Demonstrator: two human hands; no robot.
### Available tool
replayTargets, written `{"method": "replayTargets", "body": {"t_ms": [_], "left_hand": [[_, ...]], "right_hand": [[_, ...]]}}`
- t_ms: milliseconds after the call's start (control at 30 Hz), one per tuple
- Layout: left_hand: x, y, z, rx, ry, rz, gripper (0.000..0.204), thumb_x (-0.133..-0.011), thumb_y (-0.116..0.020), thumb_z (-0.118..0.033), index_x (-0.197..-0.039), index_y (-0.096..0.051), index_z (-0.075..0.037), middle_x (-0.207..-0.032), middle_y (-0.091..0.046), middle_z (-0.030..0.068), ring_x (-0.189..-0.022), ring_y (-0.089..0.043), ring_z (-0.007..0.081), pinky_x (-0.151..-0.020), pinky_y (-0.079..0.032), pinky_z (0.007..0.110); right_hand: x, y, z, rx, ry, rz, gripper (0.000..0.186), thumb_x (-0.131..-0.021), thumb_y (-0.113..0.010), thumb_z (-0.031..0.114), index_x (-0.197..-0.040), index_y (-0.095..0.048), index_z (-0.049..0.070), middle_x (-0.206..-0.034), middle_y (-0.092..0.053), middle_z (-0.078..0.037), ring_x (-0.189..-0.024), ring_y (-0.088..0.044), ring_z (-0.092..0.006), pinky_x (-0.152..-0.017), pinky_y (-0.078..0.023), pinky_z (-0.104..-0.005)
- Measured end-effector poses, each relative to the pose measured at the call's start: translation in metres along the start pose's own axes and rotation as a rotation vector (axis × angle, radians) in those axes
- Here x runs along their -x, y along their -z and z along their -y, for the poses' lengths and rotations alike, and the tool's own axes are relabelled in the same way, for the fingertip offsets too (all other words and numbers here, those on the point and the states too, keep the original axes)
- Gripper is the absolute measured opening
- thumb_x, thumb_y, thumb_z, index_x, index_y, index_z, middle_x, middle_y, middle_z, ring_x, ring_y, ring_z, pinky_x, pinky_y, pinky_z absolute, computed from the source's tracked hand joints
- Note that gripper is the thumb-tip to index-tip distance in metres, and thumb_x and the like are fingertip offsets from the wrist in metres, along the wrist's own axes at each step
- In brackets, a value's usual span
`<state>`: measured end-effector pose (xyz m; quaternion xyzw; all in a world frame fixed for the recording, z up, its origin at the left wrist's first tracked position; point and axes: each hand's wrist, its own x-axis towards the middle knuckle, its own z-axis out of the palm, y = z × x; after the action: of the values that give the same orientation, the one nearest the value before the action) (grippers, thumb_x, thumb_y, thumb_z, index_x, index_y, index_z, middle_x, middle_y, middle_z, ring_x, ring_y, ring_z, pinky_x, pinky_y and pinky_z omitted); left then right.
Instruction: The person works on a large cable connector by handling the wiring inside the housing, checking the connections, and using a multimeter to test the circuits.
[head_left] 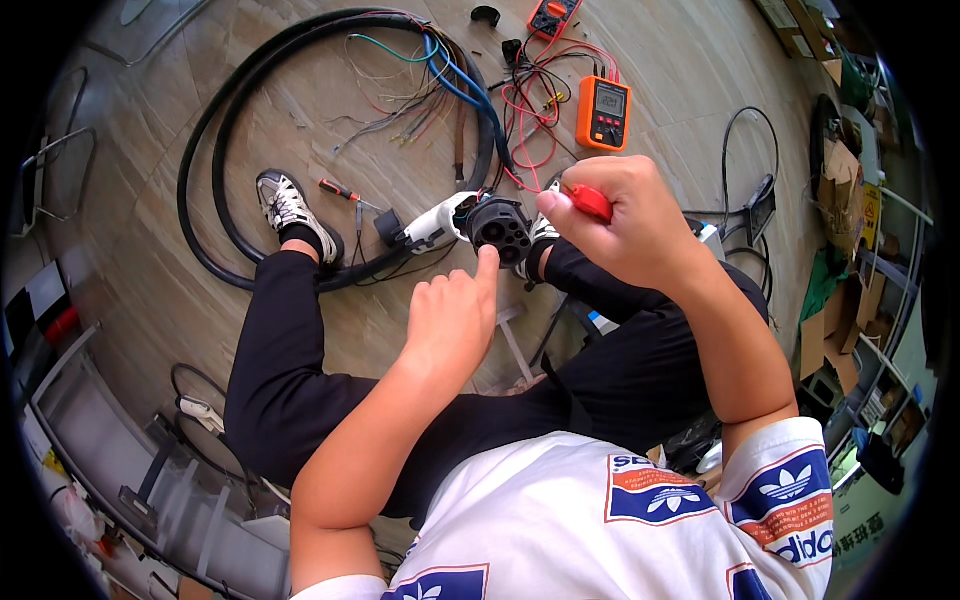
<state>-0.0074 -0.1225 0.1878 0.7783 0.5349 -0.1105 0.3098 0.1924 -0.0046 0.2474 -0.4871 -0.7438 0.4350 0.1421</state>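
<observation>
My right hand (622,222) is closed on a red test probe (590,200), raised at the right of a black round multi-hole connector (505,235). My left hand (460,300) has its index finger stretched to the connector's lower edge, its other fingers curled. The connector stands at the end of a white housing (435,222), with wires coming out. A screwdriver (339,191) lies left of it. Looped black cable (190,150) and splayed colored wires (410,115) surround the work. An orange meter (603,113) lies above my right hand, red and black leads attached.
My legs are bent either side of the connector. A second meter (550,16) is at the top. Grey metal framework (100,430) lines the lower left. Cardboard and clutter (840,220) line the right side. A black cable (752,130) loops on the tiled floor (700,70).
</observation>
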Motion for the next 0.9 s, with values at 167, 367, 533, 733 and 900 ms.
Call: {"method": "replayTargets", "body": {"t_ms": [167,367,533,733,900], "left_hand": [[0.0,0.002,-0.001,-0.001,-0.005,-0.005,0.06,-0.087,-0.072,-0.02,-0.136,-0.043,0.0,-0.079,-0.066,0.0171,-0.075,-0.07,0.0358,-0.066,-0.055,0.045],[-0.001,0.002,-0.001,-0.009,0.005,0.022,0.056,-0.087,-0.072,-0.02,-0.132,-0.044,-0.001,-0.079,-0.066,0.0173,-0.075,-0.07,0.0355,-0.066,-0.056,0.045],[-0.001,0.0,-0.002,-0.022,0.004,0.006,0.058,-0.087,-0.072,-0.02,-0.134,-0.044,-0.001,-0.079,-0.066,0.0175,-0.075,-0.07,0.0358,-0.066,-0.056,0.046],[-0.002,-0.001,-0.001,-0.021,0.008,0.008,0.063,-0.086,-0.073,-0.02,-0.138,-0.042,0.0,-0.08,-0.067,0.0182,-0.074,-0.07,0.0368,-0.067,-0.056,0.046],[-0.002,-0.002,0.0,-0.001,0.001,-0.003,0.063,-0.086,-0.073,-0.02,-0.138,-0.042,0.0,-0.08,-0.067,0.0184,-0.074,-0.069,0.0375,-0.067,-0.056,0.047]], "right_hand": [[0.0,-0.003,-0.002,-0.011,0.053,-0.102,0.028,-0.085,-0.072,0.016,-0.066,-0.059,-0.001,-0.058,-0.053,-0.014,-0.052,-0.05,-0.0292,-0.052,-0.042,-0.0396],[0.002,0.0,0.0,-0.04,-0.032,-0.051,0.028,-0.085,-0.072,0.013,-0.067,-0.057,-0.002,-0.059,-0.05,-0.013,-0.053,-0.049,-0.0266,-0.052,-0.04,-0.0378],[0.0,-0.002,-0.006,0.023,0.129,-0.152,0.028,-0.085,-0.074,0.01,-0.068,-0.054,-0.001,-0.061,-0.046,-0.009,-0.055,-0.042,-0.0202,-0.052,-0.037,-0.0351],[0.003,0.003,0.0,-0.032,-0.011,-0.112,0.027,-0.082,-0.072,0.013,-0.067,-0.057,-0.003,-0.059,-0.051,-0.015,-0.053,-0.048,-0.0302,-0.053,-0.042,-0.0384],[0.001,0.002,-0.005,-0.002,0.034,-0.146,0.027,-0.083,-0.072,0.013,-0.067,-0.056,-0.003,-0.059,-0.05,-0.014,-0.052,-0.047,-0.0288,-0.053,-0.042,-0.0379]]}}
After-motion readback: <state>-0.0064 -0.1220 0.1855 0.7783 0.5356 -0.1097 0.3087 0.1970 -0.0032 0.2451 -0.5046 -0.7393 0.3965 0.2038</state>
